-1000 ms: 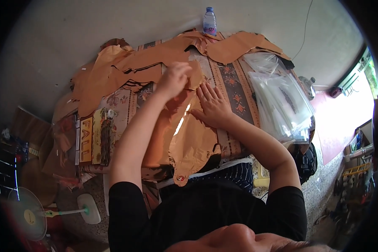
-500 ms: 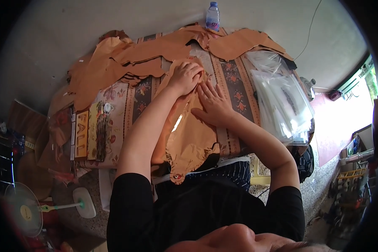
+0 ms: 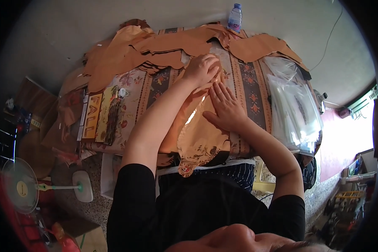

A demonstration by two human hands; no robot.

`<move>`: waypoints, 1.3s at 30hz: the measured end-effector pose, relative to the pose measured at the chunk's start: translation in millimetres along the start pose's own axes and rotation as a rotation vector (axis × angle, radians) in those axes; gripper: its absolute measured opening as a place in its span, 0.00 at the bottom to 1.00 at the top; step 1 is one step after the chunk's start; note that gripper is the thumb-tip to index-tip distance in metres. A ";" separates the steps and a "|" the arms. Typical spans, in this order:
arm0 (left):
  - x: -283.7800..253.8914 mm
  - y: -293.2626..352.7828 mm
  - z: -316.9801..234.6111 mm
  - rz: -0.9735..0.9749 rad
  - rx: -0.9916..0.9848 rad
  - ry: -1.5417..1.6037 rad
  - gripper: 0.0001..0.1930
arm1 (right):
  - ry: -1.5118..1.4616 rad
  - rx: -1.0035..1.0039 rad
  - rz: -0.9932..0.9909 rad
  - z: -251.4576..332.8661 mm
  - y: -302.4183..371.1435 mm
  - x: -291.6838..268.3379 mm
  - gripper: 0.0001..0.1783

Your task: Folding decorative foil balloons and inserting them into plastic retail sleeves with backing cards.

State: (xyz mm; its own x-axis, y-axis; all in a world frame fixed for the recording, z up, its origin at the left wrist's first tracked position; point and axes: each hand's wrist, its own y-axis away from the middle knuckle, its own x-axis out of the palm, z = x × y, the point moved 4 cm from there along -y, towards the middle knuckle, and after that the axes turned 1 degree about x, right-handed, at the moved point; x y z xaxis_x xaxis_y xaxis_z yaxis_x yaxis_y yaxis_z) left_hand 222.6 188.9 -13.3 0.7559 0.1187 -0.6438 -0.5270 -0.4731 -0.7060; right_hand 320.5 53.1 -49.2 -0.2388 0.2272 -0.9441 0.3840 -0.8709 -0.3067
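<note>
A flat, shiny copper foil balloon (image 3: 203,145) lies lengthwise before me on the patterned tablecloth. Its surface is creased, and its narrow near tip overhangs the table's front edge. My left hand (image 3: 203,70) is closed at the far end of the foil, with curled fingers that partly hide what they grip. Lower and to the right, my right hand (image 3: 227,108) rests flat on the foil, its fingers stretched out and thumb apart. Matte copper foil shapes (image 3: 164,44) lie in overlapping layers across the back of the table.
Clear plastic sleeves (image 3: 296,111) are piled at the right. On the left lie printed cards (image 3: 92,115) beside a small white coil (image 3: 123,93). A water bottle (image 3: 235,19) stands at the back. A fan (image 3: 21,189) is at lower left, near a white box (image 3: 108,174).
The whole view has shifted, so the table and its things appear farther right. Both hands keep nearly the same places on the foil, the left still closed and the right still flat.
</note>
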 end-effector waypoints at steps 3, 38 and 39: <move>-29.3 -2.1 -6.3 0.155 0.002 -0.092 0.15 | -0.013 0.003 -0.002 -0.8 -1.5 1.4 0.46; -167.1 239.9 -161.6 -0.584 -0.898 0.619 0.07 | -0.022 0.032 0.076 0.4 -5.9 -3.7 0.46; -164.3 233.2 -166.4 -0.542 -0.892 0.573 0.06 | -0.021 0.035 0.081 -0.3 -5.2 -2.8 0.46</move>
State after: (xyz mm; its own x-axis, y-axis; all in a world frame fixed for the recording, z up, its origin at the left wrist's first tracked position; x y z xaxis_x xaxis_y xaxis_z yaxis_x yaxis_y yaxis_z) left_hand 40.1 -86.2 -23.0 0.9799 0.1901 0.0611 0.1994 -0.9489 -0.2445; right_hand 319.5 57.1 -45.0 -0.2272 0.1464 -0.9628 0.3711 -0.9010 -0.2246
